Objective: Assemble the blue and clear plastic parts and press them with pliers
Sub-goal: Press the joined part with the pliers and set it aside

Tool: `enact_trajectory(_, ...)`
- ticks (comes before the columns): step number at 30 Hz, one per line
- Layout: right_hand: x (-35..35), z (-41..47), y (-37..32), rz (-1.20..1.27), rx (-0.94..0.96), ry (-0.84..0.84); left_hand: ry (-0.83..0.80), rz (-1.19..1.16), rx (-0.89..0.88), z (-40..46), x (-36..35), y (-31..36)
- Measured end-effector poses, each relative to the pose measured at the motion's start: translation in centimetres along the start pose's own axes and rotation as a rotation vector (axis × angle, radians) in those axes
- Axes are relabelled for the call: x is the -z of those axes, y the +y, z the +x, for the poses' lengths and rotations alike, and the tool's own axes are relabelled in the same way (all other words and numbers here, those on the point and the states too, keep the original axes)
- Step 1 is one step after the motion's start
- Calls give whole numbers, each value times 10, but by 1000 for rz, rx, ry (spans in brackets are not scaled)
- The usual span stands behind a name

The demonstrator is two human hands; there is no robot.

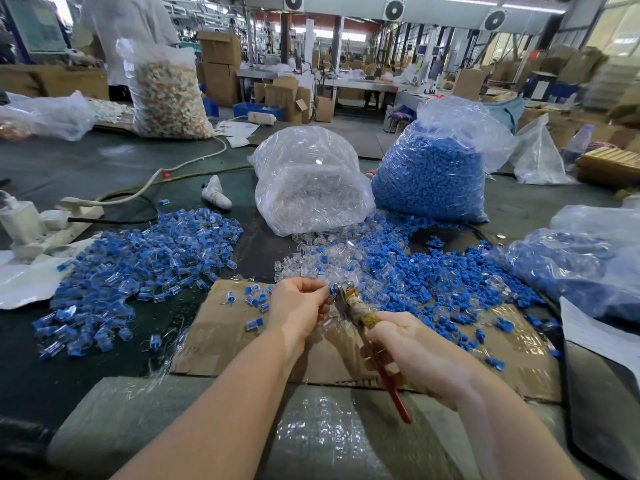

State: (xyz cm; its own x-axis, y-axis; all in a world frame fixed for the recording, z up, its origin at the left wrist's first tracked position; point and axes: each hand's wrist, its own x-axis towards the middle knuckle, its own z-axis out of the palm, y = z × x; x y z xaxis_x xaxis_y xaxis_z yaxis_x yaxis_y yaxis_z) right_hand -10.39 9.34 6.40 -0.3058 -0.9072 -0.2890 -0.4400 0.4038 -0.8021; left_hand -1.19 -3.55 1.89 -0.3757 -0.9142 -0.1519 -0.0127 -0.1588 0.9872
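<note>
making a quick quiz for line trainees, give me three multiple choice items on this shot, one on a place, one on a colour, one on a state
1. Where does the bag of blue parts stand relative to the bag of clear parts?
A. to its right
B. to its left
C. on top of it

2. What colour is the bare pliers handle sticking out below the right hand?
A. green
B. red
C. black

3. What is the left hand doing?
A. lying flat on the cardboard
B. reaching into a bag
C. pinching a small part at the pliers' head

Answers: 1 A, the blue bag sits right of the clear one. 2 B, the lower handle is red. 3 C, its fingertips hold a part against the metal head.
</note>
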Motion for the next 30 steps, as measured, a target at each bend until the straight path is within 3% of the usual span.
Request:
enact_trajectory(3,0,1,-1,-47,9,9,18,17,0,2,-1,-1)
enact_trajectory(8,2,-2,-4,-49,33,22,-5,-146,88,4,-3,-4)
enact_trajectory(24,0,-3,0,-37,19,-32,7,-85,78,2,-4,-5)
enact_trajectory(30,-5,0,3,-255,28,14,6,-88,57,-1,-8,-6)
